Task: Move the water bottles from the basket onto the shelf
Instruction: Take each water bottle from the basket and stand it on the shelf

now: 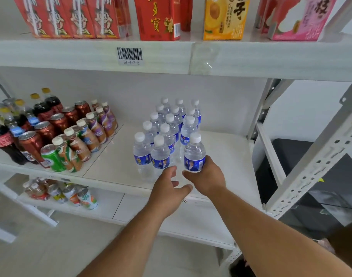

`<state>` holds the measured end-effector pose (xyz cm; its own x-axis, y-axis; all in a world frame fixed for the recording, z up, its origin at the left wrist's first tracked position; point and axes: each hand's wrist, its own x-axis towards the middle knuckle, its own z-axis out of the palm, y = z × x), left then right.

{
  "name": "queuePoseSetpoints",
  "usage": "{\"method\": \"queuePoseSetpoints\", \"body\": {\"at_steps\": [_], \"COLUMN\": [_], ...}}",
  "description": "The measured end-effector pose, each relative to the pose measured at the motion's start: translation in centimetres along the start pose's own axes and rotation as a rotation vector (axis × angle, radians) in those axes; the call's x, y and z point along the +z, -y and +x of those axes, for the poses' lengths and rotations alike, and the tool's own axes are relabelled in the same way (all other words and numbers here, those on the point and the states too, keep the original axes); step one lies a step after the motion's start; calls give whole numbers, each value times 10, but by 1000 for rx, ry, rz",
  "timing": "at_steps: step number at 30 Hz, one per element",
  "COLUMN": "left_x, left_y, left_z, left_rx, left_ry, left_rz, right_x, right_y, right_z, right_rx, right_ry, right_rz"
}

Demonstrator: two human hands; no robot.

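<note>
1. Right hand (pixel 206 176): arm extended to the shelf (pixel 221 156); fingers wrapped around the lower body of a water bottle (pixel 194 154), held upright at the front right of the bottle rows (pixel 169 124).
2. Left hand (pixel 167 186): arm extended, fingers relaxed and spread, holding nothing, just below the front-row bottles.

Shelf edge label (pixel 129 56): a barcode with the code "D1-4-2-2" printed beneath it.

Red carton (pixel 157 18) on the top shelf: yellow Chinese characters, the lowest reading "寶".

Yellow carton (pixel 226 17): black Chinese characters, including "子".

Coffee bottles (pixel 95 127) on the middle shelf: labels reading "NESCAFE".

Water bottles (pixel 194 152): blue labels; the print is too small to read.
</note>
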<state>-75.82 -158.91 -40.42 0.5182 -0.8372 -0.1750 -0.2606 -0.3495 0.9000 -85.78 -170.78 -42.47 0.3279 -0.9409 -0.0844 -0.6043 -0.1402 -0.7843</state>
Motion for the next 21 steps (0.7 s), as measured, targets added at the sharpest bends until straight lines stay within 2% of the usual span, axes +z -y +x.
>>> {"method": "queuePoseSetpoints", "body": {"at_steps": [7,21], "left_x": [15,18], "left_y": [6,13], "left_z": [25,27], "left_rx": [-57,-95], "left_ry": [-41,-25], "left_rz": [-16,-41], "right_x": [13,15], "right_y": [-10,-30], "right_z": [33,35], "right_rx": [-20,13], "right_ry": [66,163], "right_rz": [-48,-15]}}
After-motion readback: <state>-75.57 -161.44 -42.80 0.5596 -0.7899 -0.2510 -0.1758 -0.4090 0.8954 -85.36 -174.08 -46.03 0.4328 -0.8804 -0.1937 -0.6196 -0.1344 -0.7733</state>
